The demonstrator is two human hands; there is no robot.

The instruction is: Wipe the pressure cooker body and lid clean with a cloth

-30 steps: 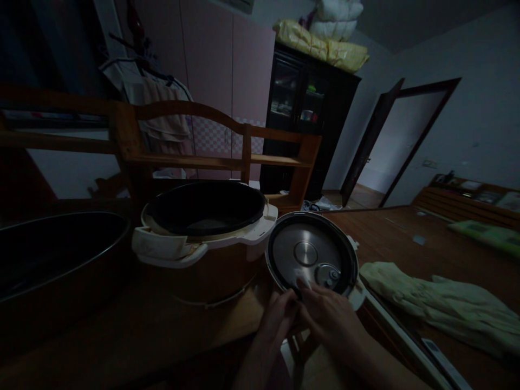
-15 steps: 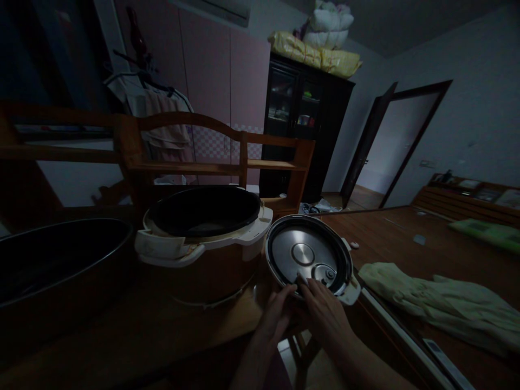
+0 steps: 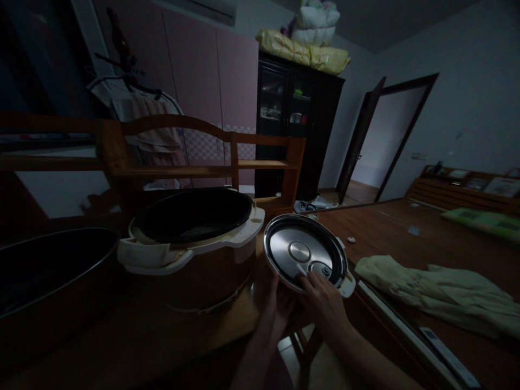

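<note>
A round cooker lid [image 3: 282,246] is tilted with its shiny metal underside up, a dark ring around its edge and a small valve on its lower right. My left hand [image 3: 281,307] grips the near rim, its thumb at the edge and its fingers partly hidden below. Over the near part of the lid, my right hand [image 3: 325,297] is closed with its fingertips at the metal. A small, pale, thin thing [image 3: 301,269] pokes out from those fingers; its kind is unclear. To the left stands the lidless electric pressure cooker [image 3: 219,271] with a black inner pot.
A large dark pot [image 3: 93,254] is at the left on the wooden table [image 3: 211,338]. Behind the cooker runs a wooden shelf rail [image 3: 179,172]. On the right, a pale green cloth [image 3: 426,290] lies on a brown surface.
My left thumb has shifted down from above the rim to its edge. The right fingers remain at the lid's near side, and a pale tip now shows. The view has turned slightly right.
</note>
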